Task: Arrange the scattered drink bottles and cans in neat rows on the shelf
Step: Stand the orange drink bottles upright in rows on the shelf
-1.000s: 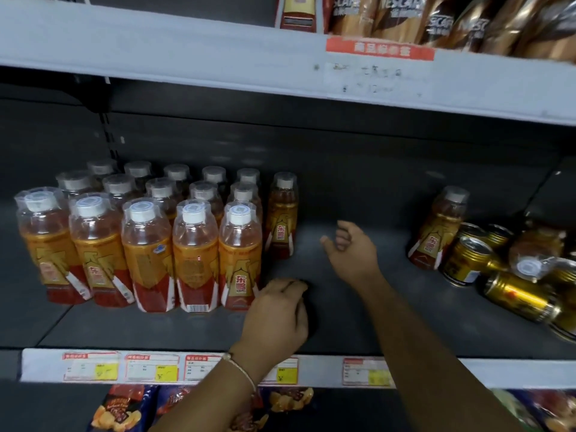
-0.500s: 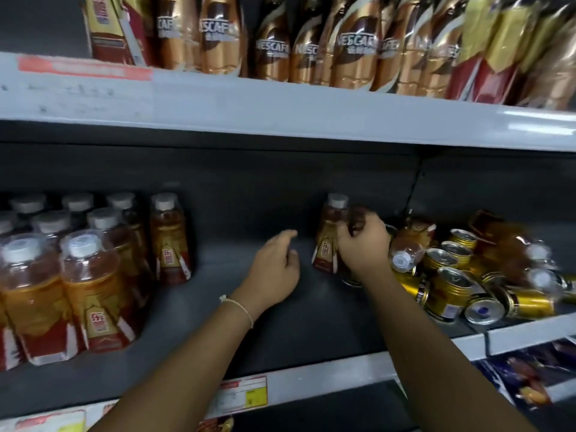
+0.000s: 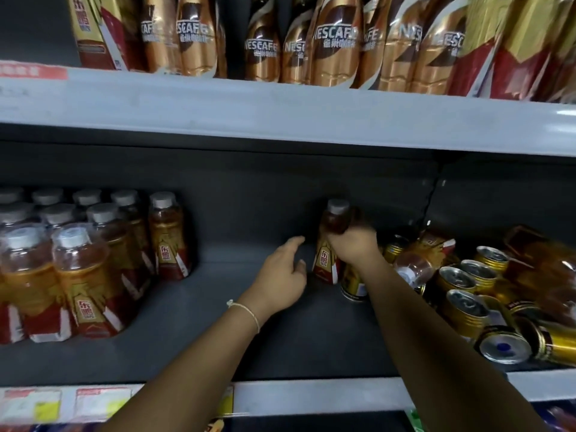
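Observation:
An orange drink bottle (image 3: 330, 244) with a white cap stands upright near the back of the dark shelf (image 3: 280, 332). My right hand (image 3: 355, 246) grips it around the middle. My left hand (image 3: 282, 275) hovers just left of it, fingers relaxed and holding nothing. Neat rows of the same bottles (image 3: 81, 260) stand at the left. A jumble of gold cans (image 3: 467, 307) and tipped bottles (image 3: 411, 269) lies at the right. One gold can (image 3: 353, 286) stands right under my right wrist.
The upper shelf edge (image 3: 280, 113) runs overhead, loaded with gold coffee bottles (image 3: 333, 42). Price tags (image 3: 93, 403) line the front lip. A vertical divider (image 3: 431, 201) runs down the back wall behind the can pile.
My view has swung right and up. My right hand travelled to the lone bottle at the right and took hold of it. My left hand followed and now hovers beside it.

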`<state>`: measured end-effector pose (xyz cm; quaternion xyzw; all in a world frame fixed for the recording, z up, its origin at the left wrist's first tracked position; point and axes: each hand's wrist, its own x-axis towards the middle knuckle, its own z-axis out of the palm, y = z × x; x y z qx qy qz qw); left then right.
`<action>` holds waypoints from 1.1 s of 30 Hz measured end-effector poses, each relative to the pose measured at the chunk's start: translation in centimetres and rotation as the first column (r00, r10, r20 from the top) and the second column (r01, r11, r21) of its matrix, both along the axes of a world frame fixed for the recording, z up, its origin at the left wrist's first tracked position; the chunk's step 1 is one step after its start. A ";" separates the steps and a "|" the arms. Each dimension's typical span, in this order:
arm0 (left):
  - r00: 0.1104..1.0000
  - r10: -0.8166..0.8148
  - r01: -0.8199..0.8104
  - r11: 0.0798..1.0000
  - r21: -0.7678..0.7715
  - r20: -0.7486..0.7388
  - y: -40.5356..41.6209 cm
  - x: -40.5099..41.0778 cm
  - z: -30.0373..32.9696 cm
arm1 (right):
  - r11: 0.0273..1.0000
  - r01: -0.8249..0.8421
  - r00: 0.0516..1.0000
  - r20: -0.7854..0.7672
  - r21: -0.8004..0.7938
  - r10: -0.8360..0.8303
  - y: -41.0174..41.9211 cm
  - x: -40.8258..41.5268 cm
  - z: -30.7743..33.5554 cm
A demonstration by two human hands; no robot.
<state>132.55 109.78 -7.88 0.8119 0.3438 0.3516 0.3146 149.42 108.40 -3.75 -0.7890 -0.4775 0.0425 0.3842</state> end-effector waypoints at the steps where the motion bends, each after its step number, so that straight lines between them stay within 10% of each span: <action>1: 1.000 0.008 -0.008 1.000 -0.007 -0.009 0.2 -0.2 -0.2 | 1.000 0.005 1.000 -0.001 -0.008 -0.005 0.3 0.1 0.0; 14: 0.997 0.052 -0.058 0.991 -0.119 -0.053 2.1 -1.6 -1.9 | 0.967 -0.139 0.959 -0.213 0.213 0.185 -1.0 -3.4 -0.6; 22: 0.949 -0.142 0.255 0.869 -0.423 0.280 1.1 -7.3 -1.7 | 0.817 -0.390 0.607 -0.548 0.425 0.575 -2.3 -8.5 0.5; 33: 0.864 0.033 0.232 0.859 -0.456 0.502 1.3 -13.8 -1.6 | 0.761 -0.499 0.514 -0.566 0.414 0.644 -2.5 -13.9 -1.3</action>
